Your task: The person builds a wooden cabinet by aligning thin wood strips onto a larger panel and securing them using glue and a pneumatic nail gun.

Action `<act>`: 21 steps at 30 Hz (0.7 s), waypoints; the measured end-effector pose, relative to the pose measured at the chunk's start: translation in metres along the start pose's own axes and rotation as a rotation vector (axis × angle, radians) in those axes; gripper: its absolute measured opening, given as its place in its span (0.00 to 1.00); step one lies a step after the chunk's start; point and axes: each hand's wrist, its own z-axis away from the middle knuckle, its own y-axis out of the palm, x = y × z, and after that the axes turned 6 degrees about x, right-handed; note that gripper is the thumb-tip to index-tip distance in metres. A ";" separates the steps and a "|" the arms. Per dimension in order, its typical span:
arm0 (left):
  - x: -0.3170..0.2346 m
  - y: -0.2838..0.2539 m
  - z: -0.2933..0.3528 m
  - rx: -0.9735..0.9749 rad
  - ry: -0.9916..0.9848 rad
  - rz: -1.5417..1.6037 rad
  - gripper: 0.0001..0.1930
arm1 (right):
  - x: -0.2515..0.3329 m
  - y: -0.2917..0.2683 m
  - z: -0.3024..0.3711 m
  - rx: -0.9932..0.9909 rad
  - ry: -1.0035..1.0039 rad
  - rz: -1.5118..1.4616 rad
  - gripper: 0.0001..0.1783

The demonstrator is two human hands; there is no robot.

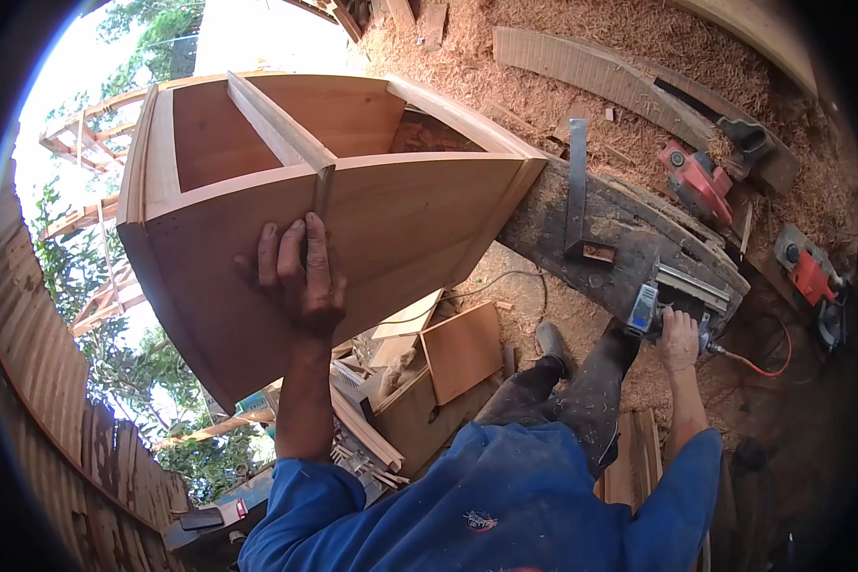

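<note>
A wooden cabinet [400, 224] with an open frame and a divider stands tilted in front of me, across the left and middle of the view. Against its near side panel rests my left hand [300, 272], fingers stretched out flat near the divider's end. On the right, my right hand [679, 340] is wrapped round a pneumatic nail gun [643, 310] with a blue and silver body, lying at the near end of the workbench [543, 214]. An orange air hose [782, 355] runs from the tool's rear. The grip under my fingers is partly hidden.
A metal try square [577, 186] lies on the bench. Two red power planers, one nearer [810, 276] and one farther [696, 181], sit to the right. Curved planks [601, 76] lie among wood shavings. Scrap boards [462, 353] and a dark cable [515, 274] are by my feet.
</note>
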 end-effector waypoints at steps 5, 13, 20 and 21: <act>0.001 0.000 0.005 0.015 -0.019 0.031 0.21 | 0.046 -0.086 0.006 -0.284 -0.023 -0.293 0.32; -0.002 -0.001 -0.002 -0.023 -0.005 0.016 0.21 | 0.154 -0.185 -0.058 -0.580 -0.624 -0.925 0.23; 0.002 -0.003 0.002 0.037 -0.017 -0.028 0.33 | 0.243 -0.243 -0.127 -0.752 -0.939 -1.044 0.28; 0.002 -0.003 0.002 0.069 -0.011 -0.026 0.35 | 0.248 -0.246 -0.134 -0.737 -0.963 -1.062 0.28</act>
